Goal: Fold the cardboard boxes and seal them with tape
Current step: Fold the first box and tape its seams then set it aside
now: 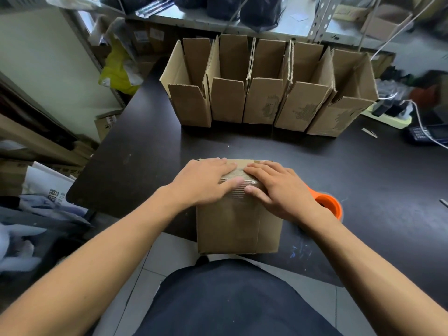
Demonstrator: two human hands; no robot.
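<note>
My left hand (206, 181) lay flat on top of the cardboard box (238, 224), fingers straight and pressing down, thumb stretched toward the middle. My right hand (274, 187) lay flat on the same top from the other side, fingers straight too, so neither hand gripped anything (both simply pressed). Between my fingertips ran a shiny strip of tape (242, 183) across the closed flaps. The box stood at the near edge of the dark table (145, 146), part of it hanging over the edge toward my lap.

Just beside my right wrist, partly hidden behind it, sat an orange tape roll (331, 204) on the table. Farther back, well apart from my box, a row of five open boxes (264, 100) stood side by side, flaps up, touching one another. To the right of them lay a white cable (421, 122) and a dark calculator (420, 135). Behind the row ran a metal shelf (303, 23) with dark bags on it.
</note>
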